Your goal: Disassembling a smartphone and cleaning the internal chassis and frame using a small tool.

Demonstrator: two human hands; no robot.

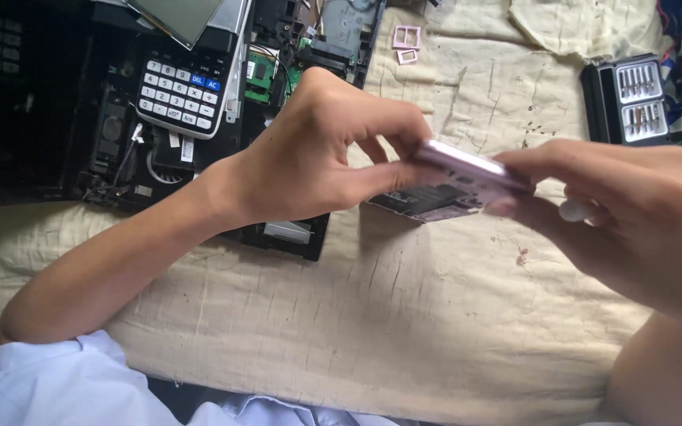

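Note:
A pink smartphone point(455, 183) with its back open is held above the cloth, tilted, dark inner parts showing underneath. My left hand point(325, 150) grips its left end with thumb and fingers. Its right end is pinched by my right hand point(617, 205), which also has a small white object point(574, 211) tucked under the fingers. Both forearms reach in from the lower corners.
A cream cloth point(372, 315) covers the surface. An opened black laptop point(120, 142) with bare circuitry lies at upper left, a calculator point(183, 91) on it. Two small pink frames point(406, 41) lie at the top. A black screwdriver bit case point(623, 99) sits at upper right.

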